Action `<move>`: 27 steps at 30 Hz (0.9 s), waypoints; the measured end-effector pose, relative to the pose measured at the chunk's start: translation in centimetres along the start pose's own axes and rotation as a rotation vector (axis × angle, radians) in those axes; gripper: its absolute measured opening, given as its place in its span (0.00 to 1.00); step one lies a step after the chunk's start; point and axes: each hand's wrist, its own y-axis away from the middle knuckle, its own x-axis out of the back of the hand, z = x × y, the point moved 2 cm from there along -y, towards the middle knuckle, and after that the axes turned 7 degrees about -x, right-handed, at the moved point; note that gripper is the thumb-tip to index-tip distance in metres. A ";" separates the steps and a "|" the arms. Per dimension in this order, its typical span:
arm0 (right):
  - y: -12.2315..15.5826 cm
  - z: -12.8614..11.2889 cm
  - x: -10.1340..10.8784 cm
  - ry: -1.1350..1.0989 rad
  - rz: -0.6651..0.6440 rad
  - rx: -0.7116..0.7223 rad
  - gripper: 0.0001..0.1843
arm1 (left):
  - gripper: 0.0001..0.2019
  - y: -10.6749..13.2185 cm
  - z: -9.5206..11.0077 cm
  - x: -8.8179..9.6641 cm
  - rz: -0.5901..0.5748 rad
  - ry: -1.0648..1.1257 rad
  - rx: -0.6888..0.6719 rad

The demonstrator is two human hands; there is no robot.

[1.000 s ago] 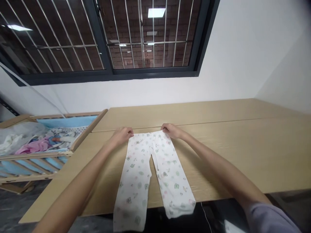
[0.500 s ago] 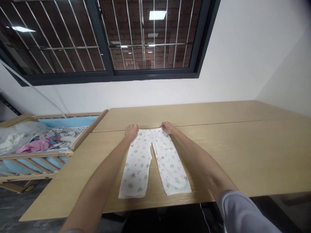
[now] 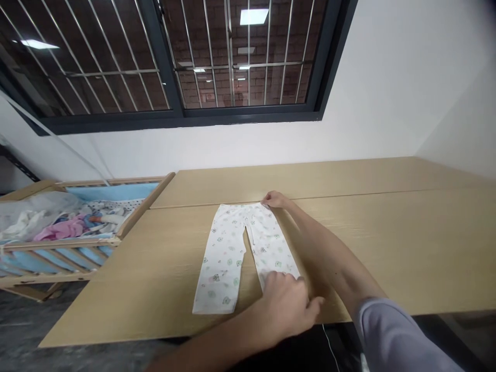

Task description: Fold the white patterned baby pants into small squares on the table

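A pair of white baby pants (image 3: 220, 258) with a small green and pink print lies flat on the wooden table, waistband away from me and legs spread toward me. At the waistband's right corner, my right hand (image 3: 274, 200) pinches the fabric. My left hand (image 3: 289, 305) is over the lower end of the right leg, its thumb held out from the fingers; it covers that hem. The fingertips of this hand are hidden, and whether they touch the cloth is unclear. Nothing holds the left leg.
The wooden table (image 3: 387, 243) has a seam running across it and meets the white wall. To the left stands a wooden crib (image 3: 145, 206) with blue lining, holding a heap of clothes (image 3: 64, 228) and a plastic bag. A barred window (image 3: 248, 116) is above.
My left hand has let go of the waistband's left corner and moved down and right to the right leg's hem. My right hand keeps its pinch at the right corner.
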 end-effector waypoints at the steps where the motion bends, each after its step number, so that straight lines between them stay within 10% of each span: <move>1: 0.1 0.0 0.0 0.003 -0.003 -0.002 0.12 | 0.26 0.0 0.7 -0.7 -0.014 0.024 0.014; 13: 0.9 -1.8 0.1 -0.065 0.072 -0.037 0.08 | 0.14 0.3 0.0 -1.5 0.057 0.157 0.058; 27: 0.1 -12.9 -0.6 -0.171 0.131 0.055 0.17 | 0.19 10.0 -5.2 2.5 0.435 0.650 0.359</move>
